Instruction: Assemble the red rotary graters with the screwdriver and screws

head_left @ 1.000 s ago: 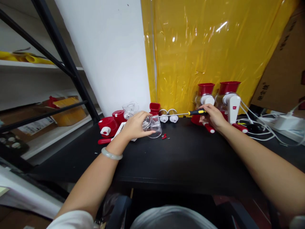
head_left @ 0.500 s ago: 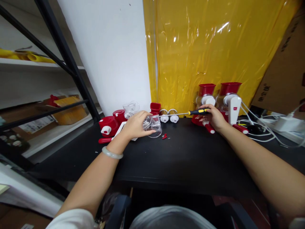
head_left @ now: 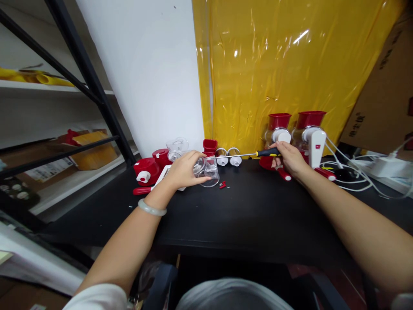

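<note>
My left hand (head_left: 187, 170) is closed around a clear plastic housing (head_left: 211, 174) that lies on its side on the black table. In my right hand (head_left: 288, 157) is the handle of a black and yellow screwdriver (head_left: 267, 152). Its long metal shaft runs level to the left, and the tip reaches the clear housing; whether it sits on a screw is too small to tell. Just in front of the housing lie small red pieces (head_left: 222, 184). Behind the shaft are two drum-shaped grater cylinders (head_left: 234, 157) with white ends and a red hopper part (head_left: 210, 146).
Two red and white rotary graters (head_left: 312, 133) stand at the back right, beside white cables and a power strip (head_left: 390, 170). Red bases (head_left: 147, 169) and another clear housing (head_left: 178, 146) are at the left. A black-framed shelf (head_left: 80, 163) flanks the table.
The fingers of my right hand have shifted back along the screwdriver handle, baring more of it. My left hand and the clear housing stay in place.
</note>
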The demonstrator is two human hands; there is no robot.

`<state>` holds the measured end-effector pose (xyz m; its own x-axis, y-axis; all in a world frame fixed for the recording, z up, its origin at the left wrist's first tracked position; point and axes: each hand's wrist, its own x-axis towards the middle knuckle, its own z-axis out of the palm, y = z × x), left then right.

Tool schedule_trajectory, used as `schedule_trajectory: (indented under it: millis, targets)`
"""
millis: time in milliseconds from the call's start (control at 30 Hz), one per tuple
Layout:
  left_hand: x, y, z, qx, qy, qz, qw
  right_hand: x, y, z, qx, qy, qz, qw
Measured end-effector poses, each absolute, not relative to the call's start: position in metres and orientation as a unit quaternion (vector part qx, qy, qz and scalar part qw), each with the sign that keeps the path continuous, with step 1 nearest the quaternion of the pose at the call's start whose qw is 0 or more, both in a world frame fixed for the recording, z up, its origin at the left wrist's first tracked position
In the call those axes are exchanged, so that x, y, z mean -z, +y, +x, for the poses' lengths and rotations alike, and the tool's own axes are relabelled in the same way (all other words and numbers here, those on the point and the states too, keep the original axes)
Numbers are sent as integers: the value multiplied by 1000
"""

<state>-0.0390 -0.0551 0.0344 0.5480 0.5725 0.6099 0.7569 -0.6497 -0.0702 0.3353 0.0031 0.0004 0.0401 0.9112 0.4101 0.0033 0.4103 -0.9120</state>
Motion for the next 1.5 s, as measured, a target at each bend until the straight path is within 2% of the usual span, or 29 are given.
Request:
schedule_trajectory:
  millis: [333, 767, 967, 1500]
  targets:
    - [-34, -56, -38, 273, -385, -867, 161, -1, 8, 339, -431, -536, -370, 624]
    - [-34, -55, -40, 279, -387, -863, 166, -2, 4, 334, -380, -576, -402, 602]
    - [-33, -54, -39, 277, -385, -867, 153, -6, 5, 337, -446, -532, -380, 611]
    - [-21, -50, -30, 330, -357, -868, 100, -1, 12, 348, -371, -562, -398, 623]
